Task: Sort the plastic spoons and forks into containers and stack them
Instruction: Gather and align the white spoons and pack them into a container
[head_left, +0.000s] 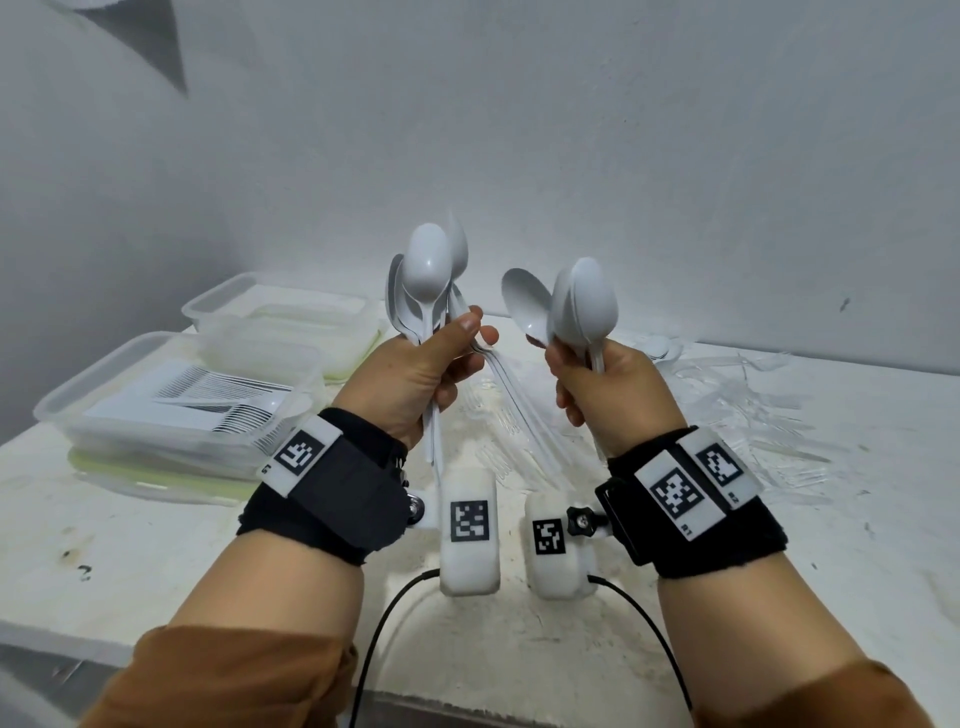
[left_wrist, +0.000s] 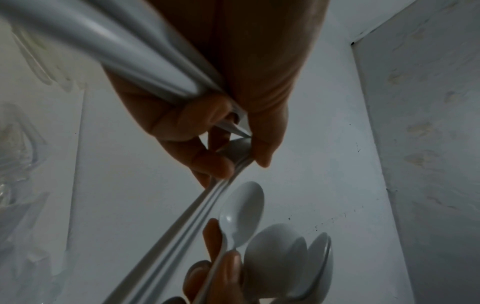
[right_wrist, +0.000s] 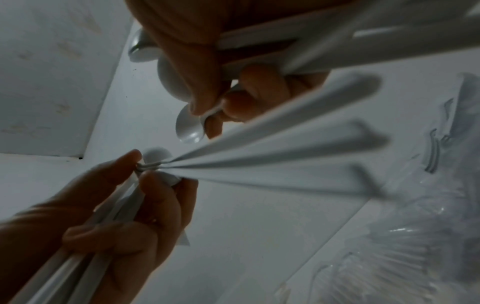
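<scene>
Both hands are raised above the white table (head_left: 156, 561), each gripping a bunch of white plastic spoons with the bowls up. My left hand (head_left: 457, 353) grips the larger bunch (head_left: 427, 270), and their handles fan out below the fist (right_wrist: 285, 156). My right hand (head_left: 576, 364) holds a few nested spoons (head_left: 584, 306), which also show in the left wrist view (left_wrist: 275, 259). The two bunches are close together but apart. A clear container (head_left: 62, 410) at the left holds rows of stacked white cutlery. Clear plastic forks (head_left: 753, 410) lie scattered at the right.
A second clear container (head_left: 208, 306) stands behind the first, near the wall. A pale green lid (head_left: 135, 480) lies under the near container. More clear forks (head_left: 498, 421) lie on the table beneath my hands. The table's front edge runs just below my forearms.
</scene>
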